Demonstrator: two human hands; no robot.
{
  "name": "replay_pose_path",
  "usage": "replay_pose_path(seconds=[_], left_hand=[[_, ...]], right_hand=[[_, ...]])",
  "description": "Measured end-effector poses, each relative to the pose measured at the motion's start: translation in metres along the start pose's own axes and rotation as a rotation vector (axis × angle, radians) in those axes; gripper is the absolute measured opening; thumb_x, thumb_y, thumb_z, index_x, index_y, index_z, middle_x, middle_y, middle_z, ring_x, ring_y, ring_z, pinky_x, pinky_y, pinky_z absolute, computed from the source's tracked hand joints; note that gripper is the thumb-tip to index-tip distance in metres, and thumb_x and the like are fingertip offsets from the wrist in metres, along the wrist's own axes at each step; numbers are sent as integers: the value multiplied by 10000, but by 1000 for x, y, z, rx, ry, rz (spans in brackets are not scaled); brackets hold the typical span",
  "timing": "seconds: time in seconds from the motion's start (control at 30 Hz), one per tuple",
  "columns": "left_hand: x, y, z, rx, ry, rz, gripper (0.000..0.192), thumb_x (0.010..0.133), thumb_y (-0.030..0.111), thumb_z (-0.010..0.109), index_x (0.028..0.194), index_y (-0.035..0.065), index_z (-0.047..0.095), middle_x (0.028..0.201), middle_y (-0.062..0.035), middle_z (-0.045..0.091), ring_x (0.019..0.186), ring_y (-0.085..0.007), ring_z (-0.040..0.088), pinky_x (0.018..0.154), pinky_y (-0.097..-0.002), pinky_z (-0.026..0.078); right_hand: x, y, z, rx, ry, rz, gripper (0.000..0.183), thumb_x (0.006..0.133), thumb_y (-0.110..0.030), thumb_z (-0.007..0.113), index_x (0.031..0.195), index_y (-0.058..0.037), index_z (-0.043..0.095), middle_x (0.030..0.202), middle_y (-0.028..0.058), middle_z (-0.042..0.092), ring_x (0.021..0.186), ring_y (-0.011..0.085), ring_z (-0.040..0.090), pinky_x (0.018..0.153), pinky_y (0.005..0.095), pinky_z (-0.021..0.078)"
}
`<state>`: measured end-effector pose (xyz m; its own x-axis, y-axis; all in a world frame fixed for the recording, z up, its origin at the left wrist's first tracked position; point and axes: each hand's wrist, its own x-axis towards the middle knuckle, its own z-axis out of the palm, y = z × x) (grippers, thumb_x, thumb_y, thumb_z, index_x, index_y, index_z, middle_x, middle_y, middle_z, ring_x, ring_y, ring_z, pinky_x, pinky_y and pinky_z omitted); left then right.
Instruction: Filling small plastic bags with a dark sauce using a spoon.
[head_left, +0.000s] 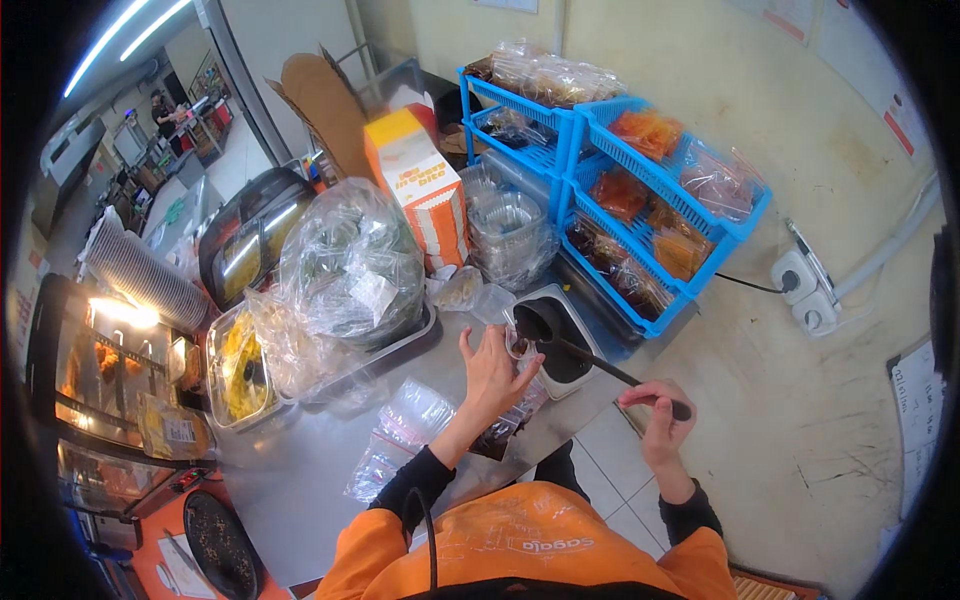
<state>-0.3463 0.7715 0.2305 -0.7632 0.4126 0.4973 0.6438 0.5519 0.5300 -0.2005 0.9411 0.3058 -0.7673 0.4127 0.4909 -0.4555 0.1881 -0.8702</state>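
My right hand (660, 416) grips the end of a long black ladle (592, 360). The ladle's bowl is over the left part of a white-rimmed container (576, 390) of dark sauce. My left hand (491, 371) holds a small clear plastic bag (517, 343) beside the ladle's bowl, at the container's left edge. Below my left hand, filled bags of dark sauce (495, 439) lie on the steel table. Flat zip bags (409, 424) are stacked to their left. Whether sauce is flowing from the ladle cannot be told.
Blue plastic racks (645, 217) hold bagged sauces behind the container. A large clear bag of greens (352, 262) sits on a tray. Nearby stand an orange and white carton (420, 187), clear food containers (506, 225) and a tub of yellow food (244, 367). A person (163, 118) stands far away.
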Motion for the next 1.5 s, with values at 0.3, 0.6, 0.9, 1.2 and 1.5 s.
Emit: replay_pose_path(seconds=[0.3, 0.6, 0.9, 1.2, 1.5], left_hand=[[-2, -1, 0, 12, -1, -33, 491, 762, 356, 622, 1015, -7, 408, 892, -130, 506, 879, -285, 519, 930, -529, 197], [1, 0, 1, 22, -8, -52, 502, 755, 370, 628, 1009, -2, 405, 872, -133, 511, 860, -285, 529, 946, -540, 180], [-9, -7, -4, -6, 3, -101, 507, 755, 370, 632, 1015, -13, 424, 902, -139, 514, 899, -290, 520, 930, -540, 227], [-19, 29, -26, -386, -219, -214, 503, 798, 373, 606, 1048, 7, 368, 867, -114, 462, 858, -256, 485, 940, -456, 240], [-29, 46, -49, -395, -229, -239, 300, 852, 245, 550, 991, 20, 409, 941, -128, 492, 929, -245, 473, 888, -429, 313]], right_hand=[[5, -12, -7, -494, -494, -506, 165, 789, -45, 573, 949, -43, 613, 868, 99, 608, 719, 255, 610, 617, 299, 502], [-8, 11, -5, -388, -331, -302, 173, 876, -150, 506, 931, -12, 592, 826, 114, 601, 685, 230, 606, 602, 291, 497], [-40, 57, 0, 144, 443, 263, 352, 942, -277, 380, 1032, 34, 519, 850, 101, 602, 769, 180, 596, 612, 267, 483], [-10, 27, 22, -1350, 186, -224, 354, 783, -172, 616, 1100, -59, 507, 1002, 130, 572, 963, 303, 534, 863, 396, 397], [-14, 44, 58, -630, -321, 95, 150, 797, -121, 589, 882, -48, 489, 759, 105, 566, 666, 236, 591, 530, 321, 454]])
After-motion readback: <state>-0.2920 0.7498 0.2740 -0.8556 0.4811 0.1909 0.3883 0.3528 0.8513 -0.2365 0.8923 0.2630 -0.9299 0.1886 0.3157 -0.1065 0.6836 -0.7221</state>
